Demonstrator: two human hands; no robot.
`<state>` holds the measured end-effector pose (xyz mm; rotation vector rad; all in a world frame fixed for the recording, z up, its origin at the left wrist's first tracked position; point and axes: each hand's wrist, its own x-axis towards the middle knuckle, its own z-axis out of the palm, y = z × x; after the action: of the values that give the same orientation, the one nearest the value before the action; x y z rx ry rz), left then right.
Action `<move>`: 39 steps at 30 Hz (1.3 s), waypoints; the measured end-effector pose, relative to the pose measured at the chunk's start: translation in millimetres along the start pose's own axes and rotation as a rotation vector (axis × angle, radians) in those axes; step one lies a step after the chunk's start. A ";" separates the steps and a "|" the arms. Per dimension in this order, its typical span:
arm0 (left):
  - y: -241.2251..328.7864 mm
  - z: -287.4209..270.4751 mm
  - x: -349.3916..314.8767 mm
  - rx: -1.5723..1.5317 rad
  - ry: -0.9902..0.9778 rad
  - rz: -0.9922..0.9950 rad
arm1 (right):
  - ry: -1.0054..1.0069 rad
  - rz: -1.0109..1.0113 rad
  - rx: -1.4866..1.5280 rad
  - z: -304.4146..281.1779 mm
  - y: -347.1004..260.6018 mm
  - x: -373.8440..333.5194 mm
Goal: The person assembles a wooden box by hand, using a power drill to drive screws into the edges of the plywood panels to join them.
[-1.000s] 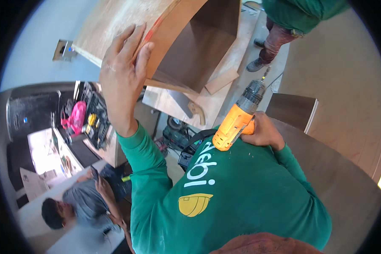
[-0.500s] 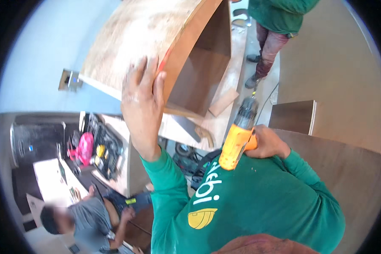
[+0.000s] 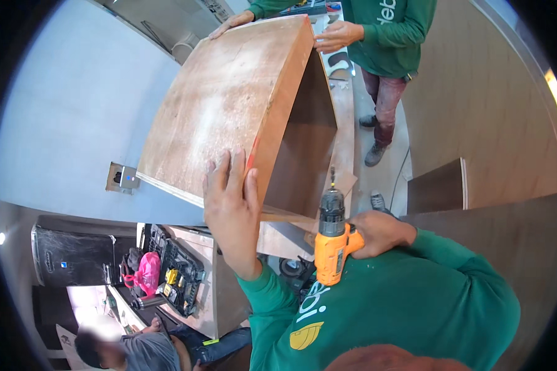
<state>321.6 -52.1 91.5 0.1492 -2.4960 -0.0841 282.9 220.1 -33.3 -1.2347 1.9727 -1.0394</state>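
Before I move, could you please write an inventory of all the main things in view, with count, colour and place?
Cabinet: one, brown, upper middle, open side facing right
Drill: one, orange and black, just below centre
Wall box: one, grey, set in the left wall
Tool case: one, black, lower left
Pink bundle: one, pink, left of the tool case
Panel: one, dark brown, right
Co-worker: one, green top, beyond the cabinet
Second person: one, grey shirt, lower left
Left hand: one, bare, on the cabinet
Right hand: one, bare, holding the drill
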 end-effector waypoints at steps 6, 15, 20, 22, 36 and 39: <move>6.2 -0.5 4.7 -0.124 -0.034 -0.125 | -0.050 -0.175 0.076 -54.3 17.2 31.5; 6.4 0.0 0.7 -0.102 0.009 -0.283 | -0.157 -0.219 0.209 -103.2 42.5 56.1; -7.4 3.9 -17.5 -0.118 0.152 -0.253 | -0.154 -0.214 0.415 -92.9 52.9 67.1; -10.0 7.8 -30.7 -0.173 0.252 -0.272 | -0.075 -0.316 0.207 -103.3 55.8 72.1; -37.0 36.7 -79.6 -0.328 0.409 -0.172 | -0.074 -0.318 -0.443 -191.1 -174.1 205.1; -37.1 39.7 -75.4 -0.396 0.441 -0.140 | -0.152 -0.375 -0.590 -191.4 -171.2 241.1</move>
<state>361.1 -78.3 11.5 0.1555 -1.9833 -0.5397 113.0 12.9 195.3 -1.9922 2.0396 -0.4981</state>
